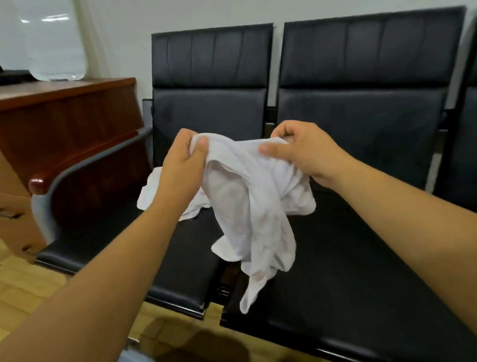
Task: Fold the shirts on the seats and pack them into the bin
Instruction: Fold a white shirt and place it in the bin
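No writing, label, brand or number could be read on the shirt (250, 205), seats (364, 125) or cabinet (56, 123).

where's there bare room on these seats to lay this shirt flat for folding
Best patch: the middle seat cushion, bare from the hanging white shirt across to its far edge. A smaller bare strip lies on the left seat, between the armrest and the shirt. Crowded: the seam between the seats, where the left hand and right hand hold the shirt.

Crumpled white shirt (251, 208) over black seats (351, 257), top edge in grip of L hand (183, 162) + R hand (300, 153).
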### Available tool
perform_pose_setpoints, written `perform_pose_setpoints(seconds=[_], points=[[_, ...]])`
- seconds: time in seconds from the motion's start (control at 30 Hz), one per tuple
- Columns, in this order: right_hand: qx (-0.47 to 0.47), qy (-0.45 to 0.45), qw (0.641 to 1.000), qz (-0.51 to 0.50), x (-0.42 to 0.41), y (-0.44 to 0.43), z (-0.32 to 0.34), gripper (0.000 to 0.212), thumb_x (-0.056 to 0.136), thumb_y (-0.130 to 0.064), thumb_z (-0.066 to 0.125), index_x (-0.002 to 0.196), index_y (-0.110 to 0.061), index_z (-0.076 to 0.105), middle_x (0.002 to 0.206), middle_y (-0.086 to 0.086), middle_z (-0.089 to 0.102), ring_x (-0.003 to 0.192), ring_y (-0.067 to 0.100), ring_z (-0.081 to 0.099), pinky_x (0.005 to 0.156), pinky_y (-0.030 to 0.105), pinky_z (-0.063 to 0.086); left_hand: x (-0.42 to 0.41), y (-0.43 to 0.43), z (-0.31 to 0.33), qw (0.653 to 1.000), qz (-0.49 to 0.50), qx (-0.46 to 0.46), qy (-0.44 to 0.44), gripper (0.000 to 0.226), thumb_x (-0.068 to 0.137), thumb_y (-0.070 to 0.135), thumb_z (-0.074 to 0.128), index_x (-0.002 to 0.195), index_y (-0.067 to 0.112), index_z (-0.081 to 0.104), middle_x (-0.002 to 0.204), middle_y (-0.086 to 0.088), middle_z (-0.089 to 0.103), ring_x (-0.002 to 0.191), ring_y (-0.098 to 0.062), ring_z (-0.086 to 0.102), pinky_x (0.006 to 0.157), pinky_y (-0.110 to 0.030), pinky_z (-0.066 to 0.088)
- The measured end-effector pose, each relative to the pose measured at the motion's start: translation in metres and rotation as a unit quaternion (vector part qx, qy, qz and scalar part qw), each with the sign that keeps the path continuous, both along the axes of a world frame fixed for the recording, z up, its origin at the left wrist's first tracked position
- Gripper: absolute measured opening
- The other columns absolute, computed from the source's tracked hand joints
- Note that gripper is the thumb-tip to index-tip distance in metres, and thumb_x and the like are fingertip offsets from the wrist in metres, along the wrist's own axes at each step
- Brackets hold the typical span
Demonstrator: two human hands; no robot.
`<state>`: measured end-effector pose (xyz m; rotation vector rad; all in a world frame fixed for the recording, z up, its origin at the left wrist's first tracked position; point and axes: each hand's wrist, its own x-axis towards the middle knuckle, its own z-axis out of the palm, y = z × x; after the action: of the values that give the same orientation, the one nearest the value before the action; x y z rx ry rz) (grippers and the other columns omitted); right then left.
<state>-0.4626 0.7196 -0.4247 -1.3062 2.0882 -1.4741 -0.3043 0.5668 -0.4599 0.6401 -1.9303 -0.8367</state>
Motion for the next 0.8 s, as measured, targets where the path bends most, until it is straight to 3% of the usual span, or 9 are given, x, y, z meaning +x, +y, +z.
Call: perform_pose_setpoints(seconds=[0.13, 0.23, 0.43, 0.6, 0.7, 0.8], points=[[0.095, 0.021, 0.994, -0.046, -0.016, 0.062, -0.013, 0.029, 0.078, -0.037, 0.084, 0.099, -0.023, 0.070, 0.096, -0.005, 0.069, 0.087, 0.010, 0.065, 0.066, 0.023, 0.049, -0.036, 0.058, -0.001, 0.992, -0.094, 0.080, -0.038, 0.017, 0.101, 0.030, 0.052, 0.092, 0.017, 0.059, 0.088, 0.005, 0.061, 0.079, -0.009, 0.055, 0.065, -0.024, 0.043], [0.100, 0.012, 0.995, -0.026, -0.013, 0.096, -0.042, 0.028, 0.081, -0.042, 0.080, 0.104, -0.030, 0.071, 0.099, -0.012, 0.070, 0.094, 0.006, 0.066, 0.079, 0.024, 0.053, -0.062, 0.097, -0.023, 0.974, -0.171, 0.118, -0.088, 0.015, 0.100, 0.030, 0.057, 0.094, 0.018, 0.064, 0.094, 0.000, 0.067, 0.087, -0.015, 0.062, 0.074, -0.030, 0.050], [0.126, -0.034, 0.990, -0.045, -0.022, 0.122, -0.097, 0.019, 0.085, -0.031, 0.078, 0.101, -0.023, 0.072, 0.089, -0.003, 0.075, 0.084, 0.013, 0.072, 0.086, 0.043, 0.060, -0.088, 0.130, -0.057, 0.948, -0.243, 0.048, -0.200, 0.015, 0.101, 0.034, 0.056, 0.103, 0.021, 0.063, 0.099, 0.004, 0.065, 0.092, -0.012, 0.062, 0.075, -0.026, 0.049], [0.097, -0.035, 0.995, -0.019, -0.039, 0.141, -0.102, 0.010, 0.090, -0.034, 0.073, 0.091, -0.024, 0.072, 0.091, 0.003, 0.074, 0.092, 0.025, 0.071, 0.089, 0.047, 0.059, -0.088, 0.133, -0.057, 0.914, -0.320, 0.069, -0.238, 0.031, 0.089, 0.044, 0.072, 0.114, 0.030, 0.063, 0.104, 0.008, 0.068, 0.097, -0.013, 0.067, 0.077, -0.024, 0.055], [0.015, -0.152, 0.988, -0.016, -0.047, 0.147, -0.102, 0.011, 0.096, -0.027, 0.067, 0.089, -0.019, 0.068, 0.091, 0.007, 0.073, 0.096, 0.030, 0.069, 0.091, 0.047, 0.056, -0.087, 0.130, -0.059, 0.907, -0.331, 0.093, -0.243, 0.028, 0.083, 0.040, 0.079, 0.106, 0.027, 0.068, 0.095, 0.007, 0.071, 0.090, -0.014, 0.070, 0.072, -0.025, 0.055], [-0.058, -0.225, 0.972, -0.031, -0.053, 0.153, -0.097, 0.015, 0.100, -0.023, 0.060, 0.091, -0.013, 0.067, 0.090, 0.008, 0.070, 0.088, 0.026, 0.066, 0.082, 0.042, 0.054, -0.083, 0.124, -0.065, 0.918, -0.313, 0.111, -0.214, 0.022, 0.090, 0.039, 0.073, 0.091, 0.018, 0.067, 0.086, 0.004, 0.068, 0.081, -0.017, 0.067, 0.066, -0.027, 0.051]])
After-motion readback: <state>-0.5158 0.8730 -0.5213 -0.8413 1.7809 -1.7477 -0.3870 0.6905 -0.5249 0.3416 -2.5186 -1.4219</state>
